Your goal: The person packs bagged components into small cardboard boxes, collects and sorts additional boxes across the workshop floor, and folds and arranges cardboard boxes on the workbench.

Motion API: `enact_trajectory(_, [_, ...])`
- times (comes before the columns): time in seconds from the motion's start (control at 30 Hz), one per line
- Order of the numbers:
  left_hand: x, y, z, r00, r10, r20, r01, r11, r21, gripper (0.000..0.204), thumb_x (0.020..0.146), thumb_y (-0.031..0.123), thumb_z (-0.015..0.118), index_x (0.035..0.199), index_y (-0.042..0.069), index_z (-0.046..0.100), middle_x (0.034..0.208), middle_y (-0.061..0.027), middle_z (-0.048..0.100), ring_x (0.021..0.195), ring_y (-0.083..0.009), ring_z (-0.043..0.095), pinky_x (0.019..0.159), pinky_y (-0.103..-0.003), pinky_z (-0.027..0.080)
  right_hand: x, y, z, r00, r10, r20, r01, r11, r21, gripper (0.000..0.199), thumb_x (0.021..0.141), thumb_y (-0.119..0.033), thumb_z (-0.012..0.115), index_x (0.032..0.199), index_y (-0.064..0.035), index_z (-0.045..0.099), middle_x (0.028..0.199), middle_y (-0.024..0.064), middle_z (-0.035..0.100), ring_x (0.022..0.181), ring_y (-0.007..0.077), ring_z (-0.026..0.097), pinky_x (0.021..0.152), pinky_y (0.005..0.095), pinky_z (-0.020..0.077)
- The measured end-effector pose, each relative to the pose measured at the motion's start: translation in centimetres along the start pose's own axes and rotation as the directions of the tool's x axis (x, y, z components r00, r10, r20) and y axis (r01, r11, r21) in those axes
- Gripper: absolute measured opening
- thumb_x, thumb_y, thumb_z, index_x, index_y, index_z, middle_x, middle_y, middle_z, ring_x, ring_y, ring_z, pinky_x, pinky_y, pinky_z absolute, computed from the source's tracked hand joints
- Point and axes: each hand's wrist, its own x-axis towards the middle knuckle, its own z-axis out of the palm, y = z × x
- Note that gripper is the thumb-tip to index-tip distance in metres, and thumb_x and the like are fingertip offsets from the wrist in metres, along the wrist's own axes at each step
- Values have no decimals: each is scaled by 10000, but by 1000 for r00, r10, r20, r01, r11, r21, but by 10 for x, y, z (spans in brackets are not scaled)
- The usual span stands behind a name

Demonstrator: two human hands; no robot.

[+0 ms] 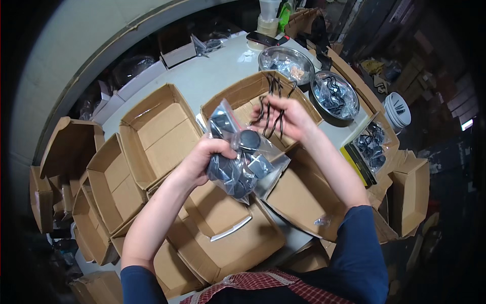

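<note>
My left hand [206, 152] is closed on a clear plastic zip bag [260, 169]. Inside the bag are black round parts [249, 139] and small dark square pieces [259, 164]. Just right of the bag's upper end, my right hand [287, 117] grips several thin, wavy black cords [269, 117] with its fingers curled. The cords stick out above and hang below the fingers. Both hands are raised over open cardboard boxes, and one box [223, 99] lies directly behind the right hand.
More cardboard boxes [162, 137] cover the table's left and near side. Far right stand one metal bowl [262, 62] with small bagged parts and another bowl [336, 119] with black cords. A box of bagged black cords [372, 144] and a white bucket [399, 114] are farther right.
</note>
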Motion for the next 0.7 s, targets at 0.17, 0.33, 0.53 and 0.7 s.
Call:
enact_trajectory(0.17, [5, 8, -19, 997, 75, 2, -74, 990, -117, 744, 650, 122, 536, 1363, -82, 477, 1270, -187, 593, 1055, -249, 630, 854, -361, 570, 62, -89, -15, 987, -42, -158, 29, 996, -87, 180, 1006, -240, 514, 897, -97, 500, 697, -38, 431, 575, 107, 396, 501, 269, 359])
enact_trajectory(0.33, [8, 21, -43, 994, 72, -83, -97, 933, -346, 742, 681, 162, 551, 1393, -35, 477, 1316, -216, 582, 1078, -302, 639, 851, -367, 569, 147, -170, -75, 848, -420, -323, 37, 656, -754, 222, 907, -233, 563, 777, -54, 593, 609, 19, 573, 477, 125, 489, 448, 295, 386])
enact_trajectory(0.53, [11, 15, -77, 956, 153, -250, -260, 839, -478, 646, 809, 174, 537, 1414, -28, 442, 1252, -200, 615, 1084, -330, 639, 951, -430, 534, 204, -113, -144, 867, -360, -345, -440, -224, -870, 624, 883, -433, 645, 1246, 74, 620, 1269, 262, 611, 1184, 323, 600, 1004, 424, 448])
enact_trajectory(0.7, [27, 11, -81, 958, 288, -10, -228, 738, -635, 758, 795, 154, 542, 1511, 15, 337, 1371, -209, 527, 1207, -372, 575, 1039, -449, 494, 168, -111, -169, 626, -737, 254, -452, -609, -652, 450, 918, -357, 656, 1210, -15, 669, 1303, 184, 623, 1234, 345, 563, 1070, 444, 404])
